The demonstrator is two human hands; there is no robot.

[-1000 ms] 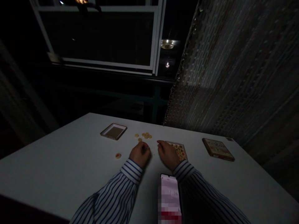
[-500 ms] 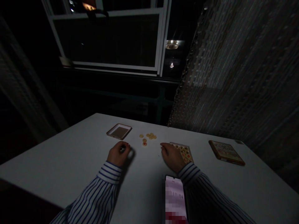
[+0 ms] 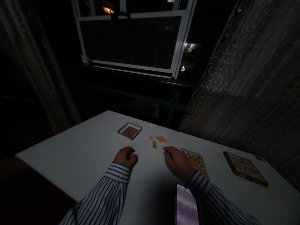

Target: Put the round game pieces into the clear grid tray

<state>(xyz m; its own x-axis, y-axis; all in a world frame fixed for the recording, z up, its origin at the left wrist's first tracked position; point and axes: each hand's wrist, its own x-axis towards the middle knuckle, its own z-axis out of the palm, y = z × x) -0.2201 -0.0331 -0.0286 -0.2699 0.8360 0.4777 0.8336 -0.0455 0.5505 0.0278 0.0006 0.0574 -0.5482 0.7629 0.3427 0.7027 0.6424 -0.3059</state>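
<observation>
My left hand (image 3: 125, 157) lies curled on the white table (image 3: 82, 150), its fingertips closed over a small pale round game piece that only just shows. My right hand (image 3: 177, 159) rests beside it with the fingers pinched together; what they hold, if anything, is hidden. A loose cluster of several round yellowish pieces (image 3: 158, 139) lies just beyond and between the hands. Under the right wrist is a small square board (image 3: 197, 161) filled with marked pieces. Both arms are in striped sleeves.
A small empty square tray (image 3: 129, 130) sits beyond the left hand. A brown printed box lid (image 3: 245, 168) lies at the right. A lit phone (image 3: 186, 207) lies near the front edge. A dark window, curtains and a beaded hanging surround the table.
My left hand moved left from the cluster to the lone round piece and closed over it. The right hand stayed by the board. The camera turned left.
</observation>
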